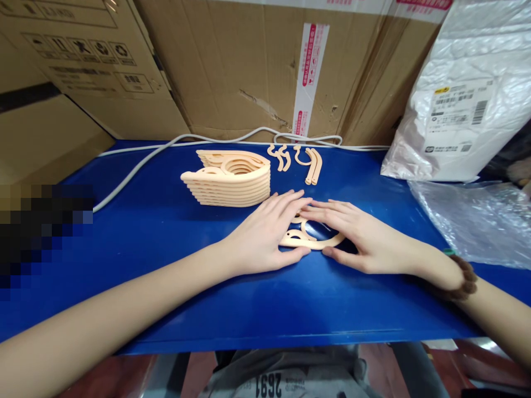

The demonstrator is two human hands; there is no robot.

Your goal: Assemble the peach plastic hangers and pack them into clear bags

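Observation:
A cream plastic folding hanger (319,244) lies flat on the blue table, partly hidden beneath both hands. My left hand (276,229) grips its left side, fingers over the far edge and thumb at the near edge. On the right side, my right hand (352,232) holds it the same way, and the fingertips of both hands meet at the far edge. Left of the hands stands a neat stack of similar cream hangers (232,185). Behind the hands lie several loose hooks (282,158) and curved hanger arms (314,166).
Cardboard boxes (249,66) wall off the back and left of the blue table (265,309). A white cable (166,145) runs along the back. At right are a white mailing bag (456,99) and clear plastic wrap (477,221).

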